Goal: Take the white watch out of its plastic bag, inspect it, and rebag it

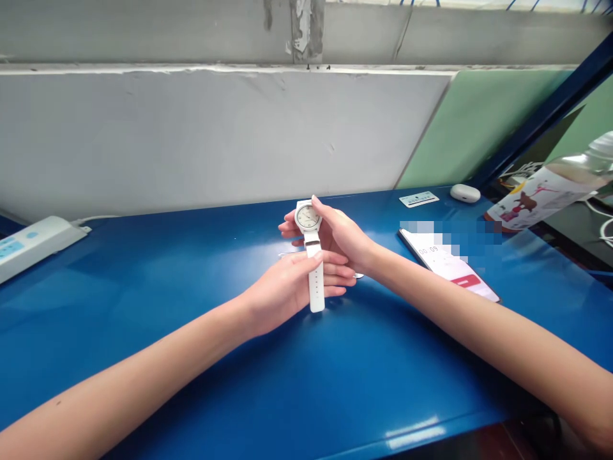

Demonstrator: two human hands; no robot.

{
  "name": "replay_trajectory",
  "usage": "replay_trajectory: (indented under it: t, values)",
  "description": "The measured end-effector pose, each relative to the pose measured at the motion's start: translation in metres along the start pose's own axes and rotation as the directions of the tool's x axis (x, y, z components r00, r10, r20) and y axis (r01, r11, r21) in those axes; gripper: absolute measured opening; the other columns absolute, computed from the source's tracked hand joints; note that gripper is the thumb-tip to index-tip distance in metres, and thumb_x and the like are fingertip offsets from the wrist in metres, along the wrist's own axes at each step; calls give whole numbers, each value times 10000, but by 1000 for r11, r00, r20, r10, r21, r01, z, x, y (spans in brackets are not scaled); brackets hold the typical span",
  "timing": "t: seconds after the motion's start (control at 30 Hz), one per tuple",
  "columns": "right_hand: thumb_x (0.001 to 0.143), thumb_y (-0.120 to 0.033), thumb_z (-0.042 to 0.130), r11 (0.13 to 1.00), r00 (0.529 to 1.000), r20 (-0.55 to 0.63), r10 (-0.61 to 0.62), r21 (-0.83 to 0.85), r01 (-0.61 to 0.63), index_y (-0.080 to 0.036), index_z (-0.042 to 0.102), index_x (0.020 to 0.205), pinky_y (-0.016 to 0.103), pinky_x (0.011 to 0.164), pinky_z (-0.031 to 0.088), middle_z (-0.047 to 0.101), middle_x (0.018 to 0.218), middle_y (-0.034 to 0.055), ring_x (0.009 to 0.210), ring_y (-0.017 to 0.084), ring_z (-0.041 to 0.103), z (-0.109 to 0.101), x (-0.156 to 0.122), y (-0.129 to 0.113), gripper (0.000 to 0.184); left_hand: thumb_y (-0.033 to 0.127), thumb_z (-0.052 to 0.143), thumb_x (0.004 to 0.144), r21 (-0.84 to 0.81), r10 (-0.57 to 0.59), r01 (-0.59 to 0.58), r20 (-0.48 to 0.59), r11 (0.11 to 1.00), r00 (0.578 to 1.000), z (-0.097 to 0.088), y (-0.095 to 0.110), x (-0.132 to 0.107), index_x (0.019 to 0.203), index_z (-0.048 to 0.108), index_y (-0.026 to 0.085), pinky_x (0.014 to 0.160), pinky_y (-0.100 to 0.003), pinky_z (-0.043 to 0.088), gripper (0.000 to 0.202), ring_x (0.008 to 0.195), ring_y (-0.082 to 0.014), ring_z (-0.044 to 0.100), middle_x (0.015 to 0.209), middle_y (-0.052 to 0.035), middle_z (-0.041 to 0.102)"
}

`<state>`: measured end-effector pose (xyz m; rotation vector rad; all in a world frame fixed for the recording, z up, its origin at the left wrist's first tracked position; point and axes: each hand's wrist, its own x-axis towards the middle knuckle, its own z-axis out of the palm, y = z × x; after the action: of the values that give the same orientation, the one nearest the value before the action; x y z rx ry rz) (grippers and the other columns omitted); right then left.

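Observation:
A white wristwatch (316, 287) with a round pale dial is held up over the blue table (191, 268), its dial facing me and one strap hanging toward me. My right hand (342, 230) grips the watch at its case, thumb on the rim and fingers behind. Lower down, my left hand (287, 284) pinches the strap, with the thumb on top and the fingers stretched out beneath it. A row of holes runs along the strap's loose end. Behind the hands, a small white piece shows only in part, and I cannot tell what it is.
To the right lie a phone (450, 268) with its screen lit, a card (419, 199), a white earbud case (465, 193) and a labelled plastic bottle (541, 191). A white power strip (43, 243) sits at the left. A grey wall (215, 140) closes off the back.

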<state>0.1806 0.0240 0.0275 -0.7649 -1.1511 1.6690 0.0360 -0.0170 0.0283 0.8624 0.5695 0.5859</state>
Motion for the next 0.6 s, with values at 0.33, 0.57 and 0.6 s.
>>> replay_trajectory:
  t: [0.33,0.57,0.6]
  values:
    - [926,-583,544,994,995,100,23,105,-34,-215,717,869,418,969,533,783,943,71,982,243,722,9,5,-6,410,272,541,993,-48,-17,17,-7,999,1000,2,0,-1,1007,714,94,973,-423,521,249,1004,-265,723,983,-149,765]
    - [919,-592,550,997,994,109,25,71,-33,-213,707,894,407,903,565,785,944,64,919,224,734,8,6,-9,410,258,531,999,-51,-16,16,-11,999,1000,-1,2,-1,1007,712,98,961,-418,529,242,972,-259,731,973,-144,764]
    - [922,-589,547,997,994,102,31,65,-38,-212,705,899,404,900,564,786,947,65,915,223,734,7,6,-10,410,263,536,998,-50,-22,21,-8,999,1000,-1,2,-1,1008,711,96,957,-420,532,242,970,-262,731,975,-146,762]
